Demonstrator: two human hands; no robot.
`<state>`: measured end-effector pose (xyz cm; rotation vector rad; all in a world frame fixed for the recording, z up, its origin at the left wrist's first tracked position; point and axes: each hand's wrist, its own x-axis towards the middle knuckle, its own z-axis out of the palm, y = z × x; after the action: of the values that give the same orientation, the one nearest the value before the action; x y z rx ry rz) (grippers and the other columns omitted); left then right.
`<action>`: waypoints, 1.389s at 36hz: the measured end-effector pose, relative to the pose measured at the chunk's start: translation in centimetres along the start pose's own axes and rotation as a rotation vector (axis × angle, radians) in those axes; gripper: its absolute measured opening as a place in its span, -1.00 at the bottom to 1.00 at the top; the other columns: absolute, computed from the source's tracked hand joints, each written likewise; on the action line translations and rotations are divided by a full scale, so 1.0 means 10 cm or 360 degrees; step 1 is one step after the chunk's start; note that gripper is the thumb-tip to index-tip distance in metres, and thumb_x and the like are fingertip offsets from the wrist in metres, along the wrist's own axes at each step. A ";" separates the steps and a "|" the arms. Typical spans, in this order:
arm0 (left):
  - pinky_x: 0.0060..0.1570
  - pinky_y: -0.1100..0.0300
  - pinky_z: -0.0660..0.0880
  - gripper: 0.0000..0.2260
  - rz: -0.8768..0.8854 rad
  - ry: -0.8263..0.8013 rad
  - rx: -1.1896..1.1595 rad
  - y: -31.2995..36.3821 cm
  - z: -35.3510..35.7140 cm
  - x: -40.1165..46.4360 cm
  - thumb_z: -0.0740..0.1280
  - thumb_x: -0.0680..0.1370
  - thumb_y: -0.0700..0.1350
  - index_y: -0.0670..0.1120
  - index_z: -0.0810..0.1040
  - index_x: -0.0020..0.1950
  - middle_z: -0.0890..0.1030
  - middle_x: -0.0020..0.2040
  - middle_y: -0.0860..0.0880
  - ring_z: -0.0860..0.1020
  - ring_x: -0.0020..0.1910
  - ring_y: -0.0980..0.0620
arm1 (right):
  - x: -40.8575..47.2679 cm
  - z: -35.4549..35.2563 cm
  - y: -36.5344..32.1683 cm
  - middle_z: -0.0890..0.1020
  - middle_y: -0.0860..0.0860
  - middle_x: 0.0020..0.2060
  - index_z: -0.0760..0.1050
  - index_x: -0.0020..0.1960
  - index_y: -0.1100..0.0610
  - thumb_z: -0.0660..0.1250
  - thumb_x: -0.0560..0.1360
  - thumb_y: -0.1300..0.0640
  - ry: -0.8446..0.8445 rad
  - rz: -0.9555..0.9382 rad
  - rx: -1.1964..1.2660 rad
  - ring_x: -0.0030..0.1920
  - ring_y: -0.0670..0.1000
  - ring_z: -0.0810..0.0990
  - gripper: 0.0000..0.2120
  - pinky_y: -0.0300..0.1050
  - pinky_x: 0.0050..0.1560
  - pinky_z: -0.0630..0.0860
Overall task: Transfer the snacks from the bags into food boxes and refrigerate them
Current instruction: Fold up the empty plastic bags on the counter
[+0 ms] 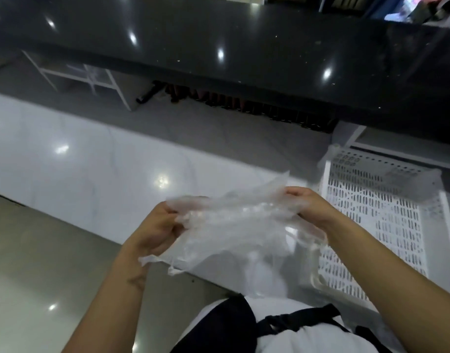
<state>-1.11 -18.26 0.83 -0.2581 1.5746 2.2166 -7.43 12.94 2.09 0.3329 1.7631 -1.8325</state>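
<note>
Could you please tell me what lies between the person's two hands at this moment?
In the head view, a crumpled clear plastic bag stretches between the left hand and the right hand; both pinch its edges. No snacks show inside.

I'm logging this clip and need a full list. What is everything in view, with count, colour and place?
plastic bag: one, clear, crumpled, held between both hands at centre
perforated basket: one, white, at right, on the white floor
counter: one, glossy black, across the top
white frame: one, under the counter at left
floor: glossy white and grey tiles
strap: black, over white top, bottom centre
left hand: grips the bag's left edge
right hand: grips its right edge
</note>
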 end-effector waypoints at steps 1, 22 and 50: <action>0.16 -0.07 0.57 -0.72 -0.0036 0.0030 0.0041 0.00 0.00 0.01 0.44 0.46 -0.23 -0.24 0.67 0.15 0.66 0.14 -0.29 0.65 0.09 -0.21 | 0.03 0.00 0.03 0.60 0.26 -0.10 0.53 0.14 0.50 0.26 0.48 0.53 -0.0003 0.0044 -0.0031 -0.17 0.17 0.57 -0.76 -0.10 -0.27 0.57; 0.57 -0.11 -0.10 -0.54 0.0090 0.0732 0.2197 -0.35 0.74 0.38 0.06 0.70 -0.06 0.04 0.13 0.62 0.14 0.64 0.00 0.04 0.62 -0.09 | 0.30 0.62 0.52 0.04 -0.01 0.64 0.04 0.63 -0.02 -0.04 0.69 -0.10 0.0067 -0.0499 -0.2321 0.62 0.09 -0.07 -0.47 0.21 0.56 -0.08; 0.57 -0.15 -0.20 -0.44 0.0076 0.0693 0.2532 -1.50 0.45 0.19 -0.13 0.66 0.26 0.17 -0.10 0.64 -0.10 0.66 -0.04 -0.20 0.63 -0.11 | 0.42 0.72 1.34 -0.24 -0.02 0.62 -0.30 0.62 -0.07 -0.32 0.65 -0.21 0.0363 -0.0549 -0.2512 0.59 0.06 -0.34 -0.42 0.26 0.54 -0.27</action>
<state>4.03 -9.46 -11.26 -0.1810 2.9570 0.3772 -1.94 5.35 -10.64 -0.4319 2.8871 -0.1065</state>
